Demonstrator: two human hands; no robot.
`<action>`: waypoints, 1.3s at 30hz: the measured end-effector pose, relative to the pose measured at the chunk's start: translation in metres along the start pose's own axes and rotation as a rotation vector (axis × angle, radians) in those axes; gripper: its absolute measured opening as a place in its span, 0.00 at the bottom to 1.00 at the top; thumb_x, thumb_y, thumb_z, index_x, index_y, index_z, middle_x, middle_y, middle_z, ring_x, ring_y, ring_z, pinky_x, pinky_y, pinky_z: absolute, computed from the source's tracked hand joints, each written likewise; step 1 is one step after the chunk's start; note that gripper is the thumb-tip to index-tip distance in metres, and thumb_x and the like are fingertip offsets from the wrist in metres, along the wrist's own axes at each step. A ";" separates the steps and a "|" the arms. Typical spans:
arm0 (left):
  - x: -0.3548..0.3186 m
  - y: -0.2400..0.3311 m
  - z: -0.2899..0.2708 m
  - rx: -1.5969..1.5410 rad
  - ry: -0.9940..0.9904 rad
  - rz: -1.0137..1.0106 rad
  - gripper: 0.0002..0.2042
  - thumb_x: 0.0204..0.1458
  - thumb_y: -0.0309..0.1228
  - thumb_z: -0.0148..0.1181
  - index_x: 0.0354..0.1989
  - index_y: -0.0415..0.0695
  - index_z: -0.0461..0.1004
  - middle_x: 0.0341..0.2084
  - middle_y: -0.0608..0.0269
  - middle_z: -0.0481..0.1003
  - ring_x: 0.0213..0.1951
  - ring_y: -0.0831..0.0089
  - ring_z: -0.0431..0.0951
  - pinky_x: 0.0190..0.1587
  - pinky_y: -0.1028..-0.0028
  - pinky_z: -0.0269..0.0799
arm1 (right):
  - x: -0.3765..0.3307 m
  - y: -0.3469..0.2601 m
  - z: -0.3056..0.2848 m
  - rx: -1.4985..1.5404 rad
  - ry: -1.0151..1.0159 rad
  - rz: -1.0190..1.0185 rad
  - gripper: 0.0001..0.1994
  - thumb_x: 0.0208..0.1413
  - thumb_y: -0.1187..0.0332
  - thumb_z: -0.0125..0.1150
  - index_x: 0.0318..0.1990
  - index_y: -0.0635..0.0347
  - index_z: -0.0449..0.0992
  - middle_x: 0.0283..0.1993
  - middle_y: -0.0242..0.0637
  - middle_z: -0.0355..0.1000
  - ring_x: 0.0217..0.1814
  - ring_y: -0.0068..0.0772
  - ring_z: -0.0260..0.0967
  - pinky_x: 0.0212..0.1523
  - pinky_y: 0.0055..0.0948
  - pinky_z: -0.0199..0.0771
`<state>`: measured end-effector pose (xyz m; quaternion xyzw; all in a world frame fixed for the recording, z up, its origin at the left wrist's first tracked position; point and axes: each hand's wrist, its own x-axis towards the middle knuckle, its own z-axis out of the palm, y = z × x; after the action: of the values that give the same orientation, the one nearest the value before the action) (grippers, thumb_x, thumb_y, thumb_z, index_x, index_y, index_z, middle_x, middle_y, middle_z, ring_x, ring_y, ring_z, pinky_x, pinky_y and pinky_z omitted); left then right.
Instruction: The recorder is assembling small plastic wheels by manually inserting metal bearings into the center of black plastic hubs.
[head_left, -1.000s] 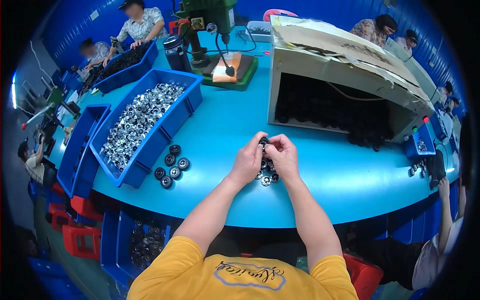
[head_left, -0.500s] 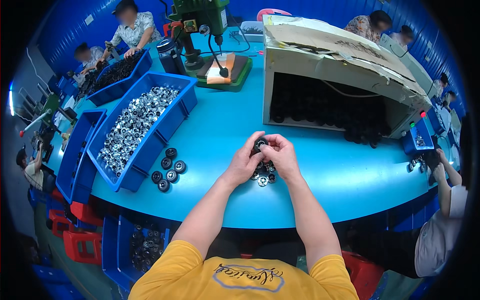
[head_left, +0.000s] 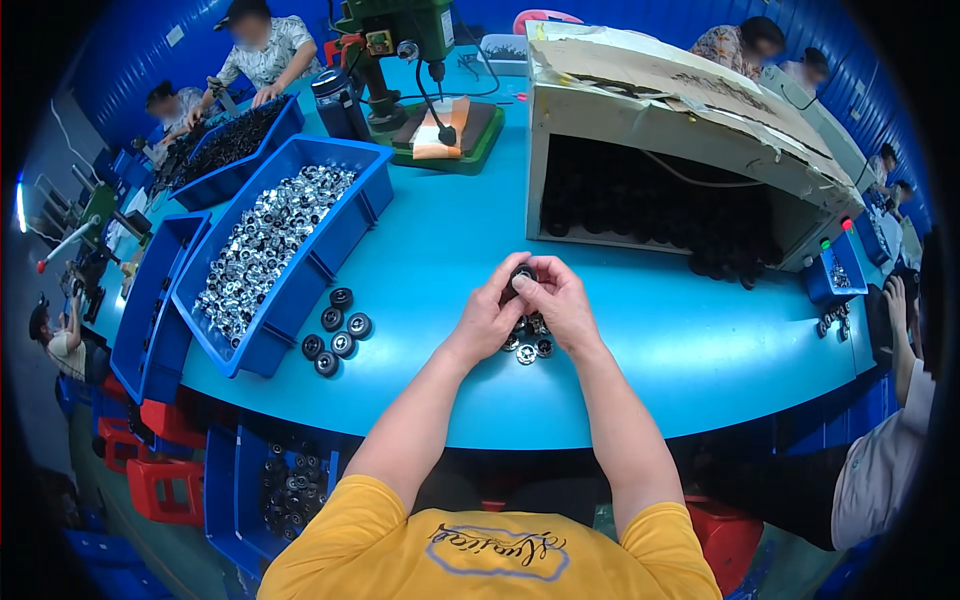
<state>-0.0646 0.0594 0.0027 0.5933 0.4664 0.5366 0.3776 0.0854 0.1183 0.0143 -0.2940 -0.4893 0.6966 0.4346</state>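
Between my two hands is a small black wheel (head_left: 521, 272), held above the blue-green tabletop (head_left: 450, 240). My left hand (head_left: 488, 315) grips its left side with curled fingers. On the other side, my right hand (head_left: 560, 305) wraps round it, the thumb pressed across its face. Right under my hands lie several shiny silver hub pieces (head_left: 527, 353), partly hidden by the fingers. To the left on the table is a loose group of small black wheels with silver centres (head_left: 343, 344).
A blue bin of silver hub pieces (head_left: 275, 240) stands at left. Behind it is a green drill press (head_left: 440, 140). A pale box (head_left: 537, 190) with black wheels inside fills the right back. Below the table edge sits another blue bin (head_left: 222, 490). A co-worker's arm (head_left: 905, 340) is at far right.
My right thumb has shifted across the face of the wheel, and the fingers have closed a little more around it. The wheel stays in nearly the same place.
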 end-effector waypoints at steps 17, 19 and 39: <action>0.000 0.002 -0.002 -0.251 0.006 0.026 0.29 0.66 0.18 0.58 0.75 0.41 0.62 0.55 0.56 0.79 0.53 0.70 0.82 0.57 0.68 0.80 | -0.002 -0.006 0.002 0.054 0.027 -0.063 0.10 0.61 0.74 0.73 0.48 0.64 0.79 0.41 0.34 0.81 0.39 0.21 0.78 0.41 0.25 0.83; 0.002 -0.002 -0.002 -0.318 -0.012 0.028 0.29 0.66 0.18 0.58 0.75 0.40 0.62 0.57 0.56 0.78 0.54 0.71 0.82 0.58 0.68 0.80 | -0.003 -0.010 -0.001 0.059 0.033 -0.006 0.11 0.61 0.74 0.72 0.48 0.65 0.80 0.41 0.35 0.81 0.40 0.21 0.78 0.42 0.25 0.84; 0.003 0.006 -0.009 -0.371 -0.001 -0.089 0.29 0.66 0.25 0.63 0.75 0.44 0.63 0.41 0.69 0.79 0.30 0.86 0.72 0.26 0.82 0.67 | -0.003 -0.017 -0.005 0.144 -0.055 0.068 0.15 0.65 0.71 0.68 0.56 0.69 0.79 0.50 0.41 0.82 0.46 0.31 0.83 0.49 0.32 0.86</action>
<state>-0.0728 0.0606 0.0102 0.4925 0.3847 0.5959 0.5043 0.0963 0.1201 0.0284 -0.2594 -0.4395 0.7520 0.4172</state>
